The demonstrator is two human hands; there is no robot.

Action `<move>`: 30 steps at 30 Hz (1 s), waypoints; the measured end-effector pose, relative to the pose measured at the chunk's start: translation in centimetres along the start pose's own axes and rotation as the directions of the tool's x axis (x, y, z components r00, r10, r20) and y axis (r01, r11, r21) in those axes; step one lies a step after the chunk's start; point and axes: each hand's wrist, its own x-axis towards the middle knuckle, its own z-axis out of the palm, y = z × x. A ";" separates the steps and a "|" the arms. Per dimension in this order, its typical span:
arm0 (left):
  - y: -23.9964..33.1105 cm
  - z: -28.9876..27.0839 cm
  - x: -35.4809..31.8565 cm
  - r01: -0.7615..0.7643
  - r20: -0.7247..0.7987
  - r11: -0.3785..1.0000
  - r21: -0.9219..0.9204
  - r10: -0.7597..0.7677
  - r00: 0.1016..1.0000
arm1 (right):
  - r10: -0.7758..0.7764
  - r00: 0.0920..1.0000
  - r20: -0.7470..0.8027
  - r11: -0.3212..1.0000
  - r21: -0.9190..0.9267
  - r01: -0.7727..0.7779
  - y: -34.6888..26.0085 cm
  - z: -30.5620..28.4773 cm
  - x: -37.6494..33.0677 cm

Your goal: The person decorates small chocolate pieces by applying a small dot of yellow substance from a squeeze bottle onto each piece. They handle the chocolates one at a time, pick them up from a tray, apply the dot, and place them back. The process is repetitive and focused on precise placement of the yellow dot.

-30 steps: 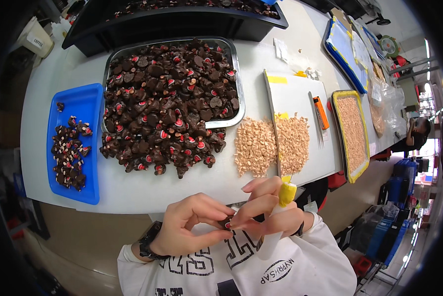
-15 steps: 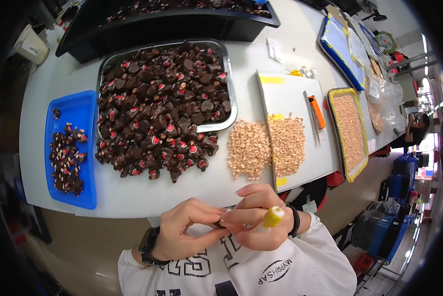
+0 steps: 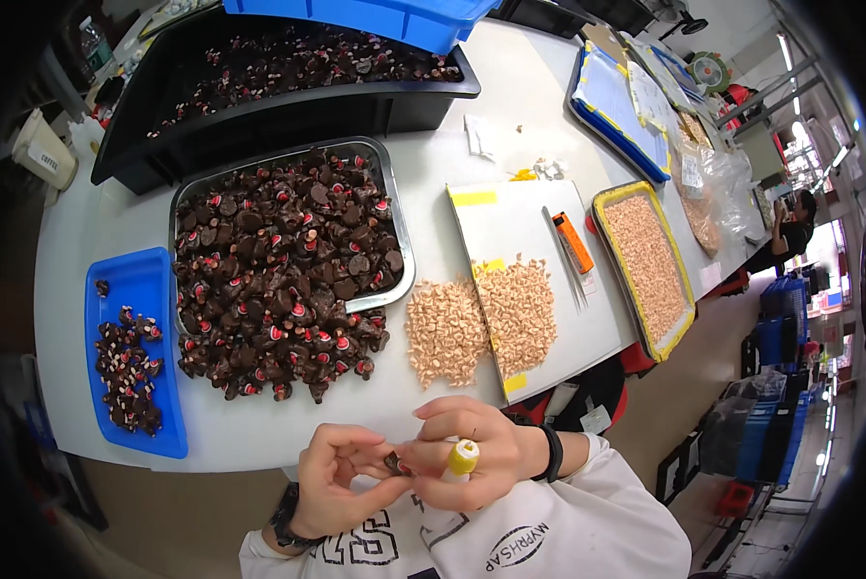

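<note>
Close to my chest, my left hand (image 3: 341, 478) pinches a small dark brown piece (image 3: 392, 463), partly hidden by the fingertips. My right hand (image 3: 481, 449) meets it from the other side, its fingers also at the piece. Tucked in that right hand is a slim yellow bottle (image 3: 462, 457) with a white end and a thin needle tip pointing up. Beyond my hands a metal tray (image 3: 406, 251) is heaped with similar dark brown pieces (image 3: 279, 261), many showing red and white spots. Small beige pieces (image 3: 447, 333) lie in a pile to the right of it.
At the left is a blue tray (image 3: 177, 415) with several dark pieces bearing beige bits. A black bin (image 3: 288, 121) stands behind the metal tray. A white board (image 3: 530, 227) carries more beige pieces, tweezers (image 3: 563, 256) and an orange cutter (image 3: 573, 243). Right of it sits a yellow-edged tray (image 3: 686, 323).
The view has shifted, so the table sits lower and further left. My hands stay together, with the dark piece showing more plainly between them. The yellow bottle remains in my right hand.
</note>
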 end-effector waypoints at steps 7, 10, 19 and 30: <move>1.1 -0.4 0.9 -0.105 0.063 0.976 0.188 0.095 0.993 | 0.081 0.996 -0.027 0.997 -0.005 -0.082 -0.2 -1.6 -0.3; 0.5 -0.3 0.6 -0.069 0.005 0.991 0.111 0.069 0.998 | 0.373 0.914 -0.157 0.888 -0.223 -0.401 -0.2 -5.6 -2.0; 0.4 -0.2 1.0 -0.035 0.021 0.996 0.076 0.034 0.999 | 0.699 0.650 -0.298 0.469 -0.494 -0.732 1.6 -9.8 -9.0; 0.0 0.0 1.0 -0.025 0.003 0.998 0.051 0.025 1.000 | 0.695 0.651 -0.306 0.460 -0.507 -0.729 2.3 -8.9 -9.2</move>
